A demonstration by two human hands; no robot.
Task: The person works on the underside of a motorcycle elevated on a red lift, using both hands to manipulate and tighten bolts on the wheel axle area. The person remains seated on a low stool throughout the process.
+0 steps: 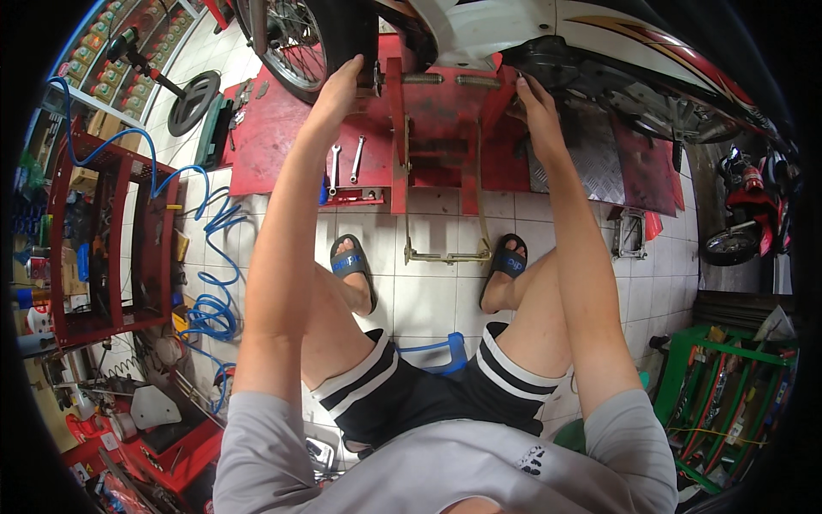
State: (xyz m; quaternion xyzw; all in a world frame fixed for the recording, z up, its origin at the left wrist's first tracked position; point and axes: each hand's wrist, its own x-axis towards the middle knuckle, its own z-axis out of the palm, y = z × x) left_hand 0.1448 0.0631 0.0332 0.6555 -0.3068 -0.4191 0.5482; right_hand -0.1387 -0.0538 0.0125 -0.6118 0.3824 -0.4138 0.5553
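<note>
A red metal clamp stand (399, 128) with two upright arms and springs on its cross rods stands ahead of me on the red lift platform (282, 163). My left hand (341, 86) reaches out beside its left arm, fingers stretched and close to the black tyre (351, 43) of a motorcycle wheel. At the outer side of the stand's right arm is my right hand (539, 107), its fingers extended and near or touching the red metal. I see no object held in either hand; contact at the fingertips is partly hidden. Two wrenches (357, 160) lie on the platform near my left forearm.
A white motorcycle body (497, 30) spans the far side. A metal frame (445, 257) hangs down between my feet. To the left are a red shelf rack (107, 231) and a coiled blue air hose (214, 313); a green rack (719, 394) stands at the right.
</note>
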